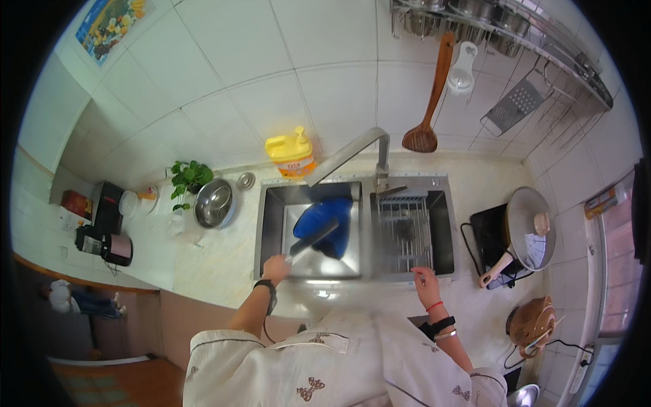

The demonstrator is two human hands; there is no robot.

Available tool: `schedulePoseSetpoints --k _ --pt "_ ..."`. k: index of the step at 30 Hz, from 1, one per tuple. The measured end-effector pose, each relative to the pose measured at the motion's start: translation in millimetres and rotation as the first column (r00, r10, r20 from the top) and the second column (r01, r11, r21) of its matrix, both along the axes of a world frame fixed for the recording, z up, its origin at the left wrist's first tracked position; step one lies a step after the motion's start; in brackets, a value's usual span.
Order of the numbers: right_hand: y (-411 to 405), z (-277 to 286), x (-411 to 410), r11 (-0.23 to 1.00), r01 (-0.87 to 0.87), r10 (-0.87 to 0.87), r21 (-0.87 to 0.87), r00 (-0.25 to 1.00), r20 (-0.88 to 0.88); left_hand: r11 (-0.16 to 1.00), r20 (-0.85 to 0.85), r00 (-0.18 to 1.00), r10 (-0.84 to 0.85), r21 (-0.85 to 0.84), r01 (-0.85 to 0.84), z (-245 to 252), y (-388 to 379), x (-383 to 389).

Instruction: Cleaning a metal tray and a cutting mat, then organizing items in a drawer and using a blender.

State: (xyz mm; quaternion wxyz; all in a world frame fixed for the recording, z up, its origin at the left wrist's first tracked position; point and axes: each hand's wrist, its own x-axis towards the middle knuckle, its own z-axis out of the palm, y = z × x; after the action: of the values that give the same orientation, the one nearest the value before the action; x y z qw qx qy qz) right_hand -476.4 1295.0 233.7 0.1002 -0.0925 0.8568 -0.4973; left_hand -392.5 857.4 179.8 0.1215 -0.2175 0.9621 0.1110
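Note:
My left hand (275,268) is closed on the handle of a broad-bladed kitchen knife (316,237) at the front left of the double sink. The blade extends over the left basin (305,268), in front of a blue plastic item (325,224), whose exact kind I cannot tell. At the front edge of the right basin is my right hand (425,280), its fingers loosely curled; nothing shows in it. A metal wire rack (404,229) sits in that basin. The faucet (351,152) has its spout angled over the left basin.
A yellow pump jug (291,155) stands behind the sink. Metal bowls (213,203) and a potted plant (190,178) are to the left. On the right are a lidded pan (531,229) and a brown pot (533,323). A wooden slotted spatula (430,112) hangs above. A person (81,300) appears far left.

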Motion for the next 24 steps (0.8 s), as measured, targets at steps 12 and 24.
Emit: schedulePoseSetpoints --k 12,24 --pt "-74 12 2 0.912 -0.396 0.402 -0.107 0.914 0.044 -0.540 0.583 0.782 0.220 0.740 -0.400 28 42 -8" --pt "-187 39 15 0.680 -0.510 0.676 0.526 0.714 -0.182 -0.592 0.465 0.769 0.438 0.793 -0.142 44 142 -37"
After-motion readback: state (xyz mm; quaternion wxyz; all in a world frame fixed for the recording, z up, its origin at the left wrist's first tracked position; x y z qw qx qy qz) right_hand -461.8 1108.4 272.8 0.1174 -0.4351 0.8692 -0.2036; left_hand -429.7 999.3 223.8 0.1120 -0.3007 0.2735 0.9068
